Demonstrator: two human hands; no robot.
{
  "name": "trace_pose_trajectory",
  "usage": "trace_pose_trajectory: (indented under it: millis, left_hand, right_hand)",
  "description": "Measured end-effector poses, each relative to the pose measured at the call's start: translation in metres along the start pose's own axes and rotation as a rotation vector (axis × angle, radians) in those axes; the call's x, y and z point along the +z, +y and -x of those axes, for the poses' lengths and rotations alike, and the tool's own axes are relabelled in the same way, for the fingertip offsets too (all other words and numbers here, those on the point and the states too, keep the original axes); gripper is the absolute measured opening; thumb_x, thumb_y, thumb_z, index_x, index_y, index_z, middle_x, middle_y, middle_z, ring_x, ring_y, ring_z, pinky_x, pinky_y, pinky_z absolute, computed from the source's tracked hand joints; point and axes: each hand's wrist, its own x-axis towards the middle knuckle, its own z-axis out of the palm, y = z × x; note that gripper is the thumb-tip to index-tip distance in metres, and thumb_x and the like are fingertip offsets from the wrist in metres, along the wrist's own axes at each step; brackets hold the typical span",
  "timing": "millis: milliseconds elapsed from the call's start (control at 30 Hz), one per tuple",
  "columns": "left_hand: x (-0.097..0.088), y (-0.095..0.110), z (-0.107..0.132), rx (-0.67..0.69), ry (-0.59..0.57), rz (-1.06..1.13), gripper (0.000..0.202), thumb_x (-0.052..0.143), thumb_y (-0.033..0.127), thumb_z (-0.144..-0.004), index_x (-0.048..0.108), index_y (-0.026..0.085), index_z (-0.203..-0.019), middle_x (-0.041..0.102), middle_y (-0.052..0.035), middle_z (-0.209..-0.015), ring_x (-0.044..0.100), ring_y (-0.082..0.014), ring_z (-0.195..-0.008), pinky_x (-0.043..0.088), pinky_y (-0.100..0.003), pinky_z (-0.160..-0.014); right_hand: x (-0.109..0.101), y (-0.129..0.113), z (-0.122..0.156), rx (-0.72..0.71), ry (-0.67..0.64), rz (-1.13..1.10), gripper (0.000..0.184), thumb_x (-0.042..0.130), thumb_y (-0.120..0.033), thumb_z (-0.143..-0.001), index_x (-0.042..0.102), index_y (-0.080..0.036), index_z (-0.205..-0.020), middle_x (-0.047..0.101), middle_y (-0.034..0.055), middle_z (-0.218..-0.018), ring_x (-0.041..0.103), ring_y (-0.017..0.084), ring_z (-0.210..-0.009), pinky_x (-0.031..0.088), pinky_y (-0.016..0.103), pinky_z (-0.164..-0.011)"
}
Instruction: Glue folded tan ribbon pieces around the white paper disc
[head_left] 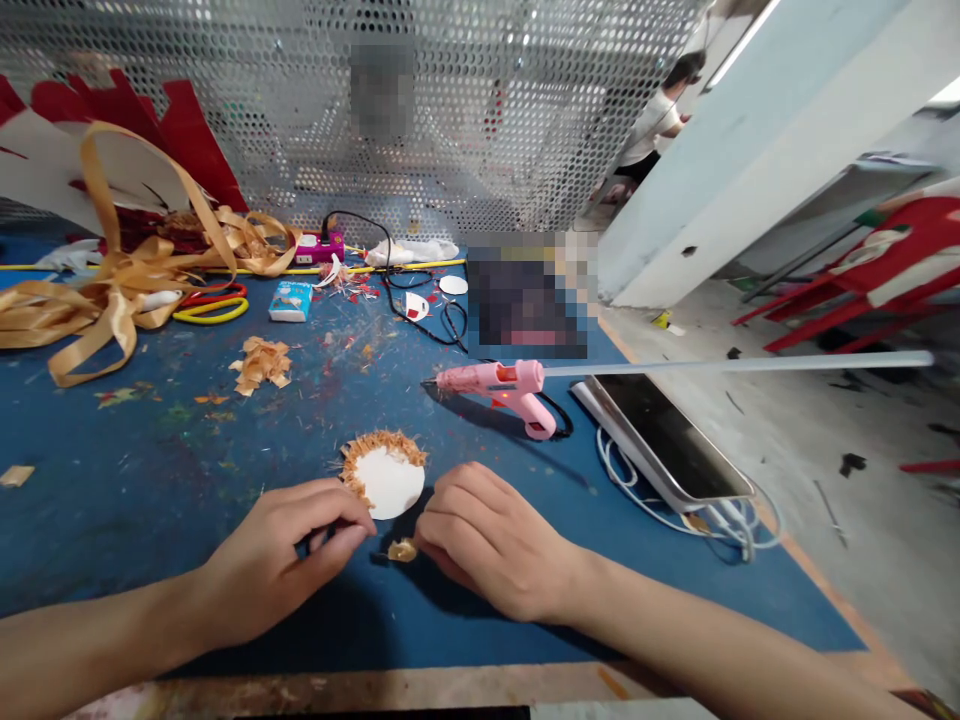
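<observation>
My left hand point(307, 550) is closed, thumb and forefinger pinched around what looks like a thin dark stick point(380, 557), mostly hidden by the fingers. At the stick's right end is a small crumpled scrap of gold ribbon point(403, 549). The curled fingertips of my right hand point(487, 540) pinch this scrap from the right. Just beyond both hands lies a white paper disc point(390, 484), its upper and left rim covered with folded gold ribbon tufts point(382, 443). My left fingertips are close to the disc's lower-left edge; whether they touch it I cannot tell.
A pink glue gun point(495, 385) with a long glue stick rests beyond my right hand. Right of it are a phone point(667, 435) and white cable point(626, 470). Ribbon squares point(261, 365), scissors point(214, 308), a small blue box point(291, 300) and looped ribbon point(127, 270) lie left.
</observation>
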Motion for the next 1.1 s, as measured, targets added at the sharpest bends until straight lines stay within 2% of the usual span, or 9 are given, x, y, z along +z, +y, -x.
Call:
trace_pose_trajectory:
  millis: [133, 300, 533, 700, 800, 933, 1033, 1100]
  left_hand:
    - [0.004, 0.006, -0.001, -0.106, -0.095, 0.147, 0.025, 0.049, 0.026, -0.096, 0.070, 0.018, -0.086, 0.069, 0.0004, -0.076, 0.062, -0.0109, -0.067, 0.047, -0.020, -0.062]
    - [0.006, 0.010, -0.005, -0.190, -0.195, 0.193, 0.024, 0.052, 0.030, -0.092, 0.071, 0.016, -0.087, 0.071, -0.0038, -0.077, 0.062, -0.0136, -0.066, 0.046, -0.021, -0.057]
    - [0.006, 0.012, -0.006, -0.205, -0.209, 0.192, 0.026, 0.051, 0.027, -0.089, 0.069, 0.014, -0.076, 0.066, -0.0031, -0.069, 0.055, -0.0115, -0.058, 0.041, -0.021, -0.055]
    - [0.008, 0.013, -0.008, -0.303, -0.174, 0.236, 0.024, 0.053, 0.027, -0.085, 0.069, 0.014, -0.072, 0.061, -0.0007, -0.064, 0.049, -0.0100, -0.056, 0.038, -0.020, -0.053]
    - [0.010, 0.015, -0.011, -0.428, -0.111, 0.429, 0.021, 0.059, 0.030, -0.079, 0.066, 0.014, -0.066, 0.057, 0.0005, -0.061, 0.045, -0.0084, -0.051, 0.034, -0.019, -0.047]
    - [0.018, 0.020, -0.022, -0.617, 0.013, 0.847, 0.025, 0.068, 0.036, -0.070, 0.059, 0.015, -0.060, 0.047, 0.0055, -0.050, 0.035, -0.0049, -0.039, 0.027, -0.017, -0.039]
    - [0.027, 0.025, -0.031, -0.647, 0.056, 1.054, 0.032, 0.073, 0.040, -0.067, 0.056, 0.015, -0.056, 0.040, 0.0078, -0.045, 0.030, -0.0030, -0.038, 0.025, -0.015, -0.038]
    - [0.033, 0.026, -0.036, -0.646, 0.069, 1.093, 0.035, 0.075, 0.042, -0.067, 0.055, 0.015, -0.055, 0.037, 0.0083, -0.044, 0.028, -0.0026, -0.038, 0.024, -0.015, -0.038]
  right_hand:
    - [0.002, -0.004, 0.001, -0.020, 0.002, -0.059, 0.025, 0.037, -0.011, -0.097, 0.060, -0.012, -0.087, 0.061, 0.0049, -0.071, 0.047, 0.017, -0.068, 0.041, 0.031, -0.063]
    - [0.003, -0.006, 0.000, -0.046, 0.016, -0.058, 0.025, 0.037, -0.011, -0.097, 0.059, -0.011, -0.085, 0.059, 0.0042, -0.069, 0.046, 0.016, -0.067, 0.039, 0.031, -0.061]
    - [0.004, -0.006, 0.000, -0.045, 0.009, -0.041, 0.027, 0.036, -0.011, -0.098, 0.060, -0.012, -0.084, 0.059, 0.0039, -0.068, 0.047, 0.017, -0.066, 0.039, 0.031, -0.060]
    - [0.007, -0.006, 0.000, -0.007, 0.056, -0.093, 0.014, 0.044, -0.012, -0.095, 0.056, -0.014, -0.089, 0.062, 0.0039, -0.071, 0.051, 0.016, -0.067, 0.042, 0.029, -0.060]
    - [0.007, -0.005, 0.000, 0.017, 0.143, -0.189, 0.009, 0.046, -0.008, -0.090, 0.050, -0.016, -0.090, 0.067, 0.0050, -0.078, 0.057, 0.015, -0.070, 0.046, 0.028, -0.063]
    - [0.003, 0.000, 0.002, 0.033, 0.226, -0.190, 0.014, 0.049, -0.006, -0.087, 0.048, -0.020, -0.084, 0.070, 0.0037, -0.081, 0.061, 0.013, -0.069, 0.049, 0.028, -0.064]
    - [-0.001, 0.006, 0.004, 0.041, 0.248, -0.147, 0.017, 0.051, -0.008, -0.089, 0.049, -0.020, -0.078, 0.070, 0.0018, -0.077, 0.062, 0.012, -0.067, 0.050, 0.027, -0.064]
    - [-0.004, 0.009, 0.006, 0.018, 0.263, -0.120, 0.018, 0.053, -0.008, -0.089, 0.051, -0.020, -0.076, 0.071, 0.0019, -0.077, 0.064, 0.012, -0.067, 0.050, 0.027, -0.063]
